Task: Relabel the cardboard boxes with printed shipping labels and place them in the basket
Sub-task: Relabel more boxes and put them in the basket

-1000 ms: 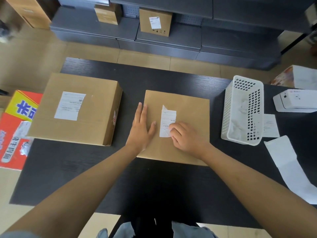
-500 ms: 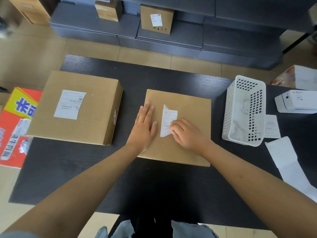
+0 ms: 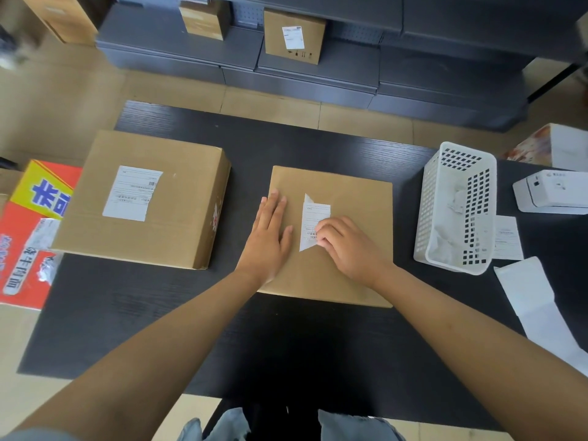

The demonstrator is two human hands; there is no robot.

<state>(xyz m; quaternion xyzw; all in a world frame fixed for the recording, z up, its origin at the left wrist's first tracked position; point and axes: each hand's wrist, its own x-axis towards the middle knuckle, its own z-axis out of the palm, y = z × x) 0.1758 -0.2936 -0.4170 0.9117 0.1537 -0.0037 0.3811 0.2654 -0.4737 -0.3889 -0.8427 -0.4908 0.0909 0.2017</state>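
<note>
A flat cardboard box [image 3: 346, 192] lies on the black table [image 3: 286, 338] in front of me. A white shipping label [image 3: 313, 214], partly lifted from the box top, has a torn upper corner. My left hand [image 3: 267, 237] lies flat on the box's left side with fingers extended. My right hand [image 3: 346, 246] has its fingertips pinched on the label's lower right edge. A bigger cardboard box [image 3: 178, 224] with its own label [image 3: 132, 192] sits to the left. A white perforated basket [image 3: 458, 211] with crumpled paper scraps inside stands at the right.
A white label printer [image 3: 556, 190] sits at the far right, with a loose label [image 3: 507, 237] and a strip of backing paper [image 3: 534, 310] near it. A red and yellow carton [image 3: 28, 230] lies left of the table. Grey shelves [image 3: 318, 62] behind hold more boxes.
The label's lower part has peeled a little further off the box under my right fingers. My left hand stays flat on the box. The view has shifted slightly.
</note>
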